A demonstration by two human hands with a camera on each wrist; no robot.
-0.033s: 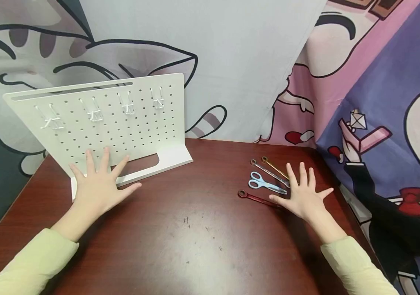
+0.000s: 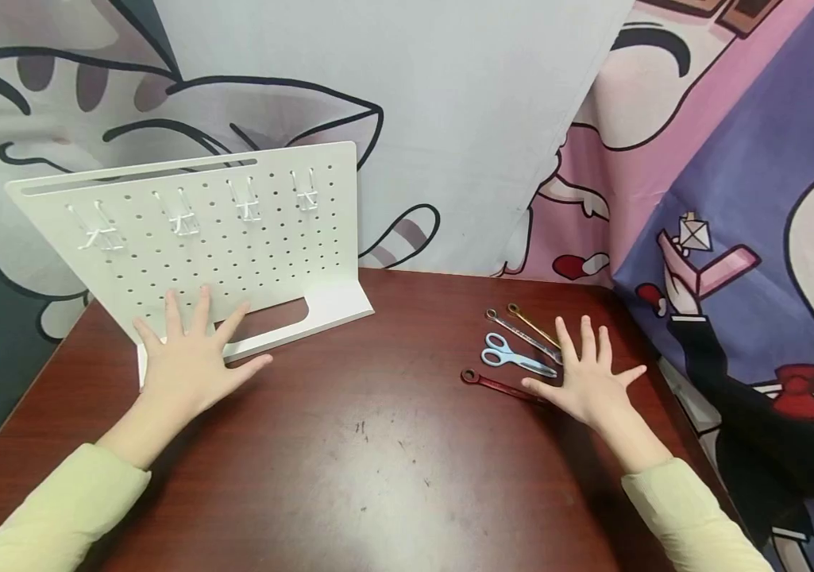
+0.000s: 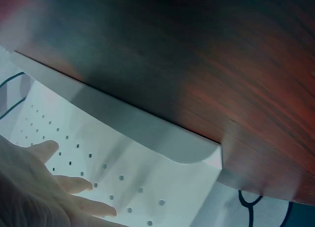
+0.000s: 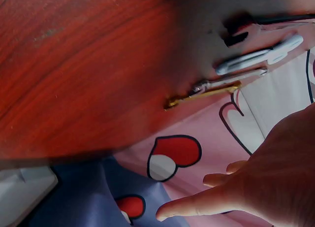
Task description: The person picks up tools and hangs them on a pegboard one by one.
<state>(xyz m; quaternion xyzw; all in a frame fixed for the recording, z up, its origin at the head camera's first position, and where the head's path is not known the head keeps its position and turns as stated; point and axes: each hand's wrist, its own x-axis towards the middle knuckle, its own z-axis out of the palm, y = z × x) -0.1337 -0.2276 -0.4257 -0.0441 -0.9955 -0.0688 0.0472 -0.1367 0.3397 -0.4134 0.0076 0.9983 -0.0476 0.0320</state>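
My left hand [image 2: 188, 369], fingers spread, is in front of a white pegboard stand [image 2: 274, 274] at the left. Fingers spread too, my right hand [image 2: 592, 385] hovers at the right beside a group of tools. These are a gold wrench [image 2: 531, 324], a silver wrench [image 2: 521, 332], light blue scissors [image 2: 518, 360] and a red wrench [image 2: 499, 386]. From the head view, the right hand hides the red wrench's near end. In the right wrist view the hand [image 4: 270, 187] appears apart from the tools. Both hands hold nothing.
Several white hooks [image 2: 247, 210] hang in a row across the upper pegboard. Everything stands on a reddish-brown table [image 2: 378, 445] with dark scuff marks. Printed cloth [image 2: 471, 143] covers the wall behind, and a blue one [image 2: 750, 183] drapes the right side.
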